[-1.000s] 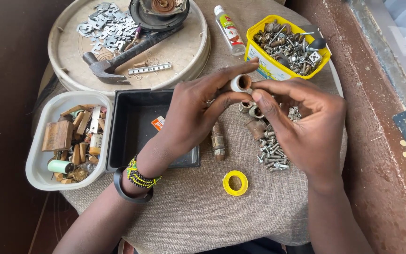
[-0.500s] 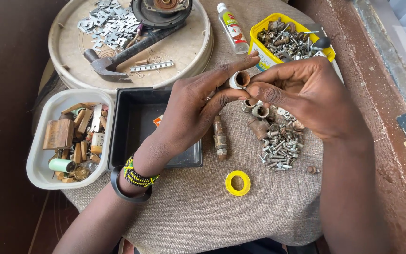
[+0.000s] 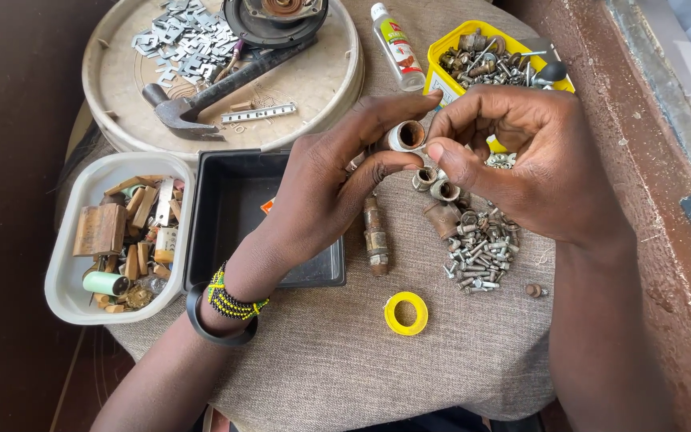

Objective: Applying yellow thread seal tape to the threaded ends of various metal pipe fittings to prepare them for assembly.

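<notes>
fitting, a short rusty-mouthed tube, sits pinched between our left hand and right hand, both closed on it above the screw pile. we judge a steady grip and slow turning best. burlap-covered stool beneath; black tray beside; reddish wall right.

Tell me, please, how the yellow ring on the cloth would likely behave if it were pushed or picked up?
The yellow ring lies flat on the cloth, so a push would probably slide it, not roll it; the coarse weave may drag. It looks like thin plastic, likely light. Set on edge, its round shape could roll toward the screws.
</notes>
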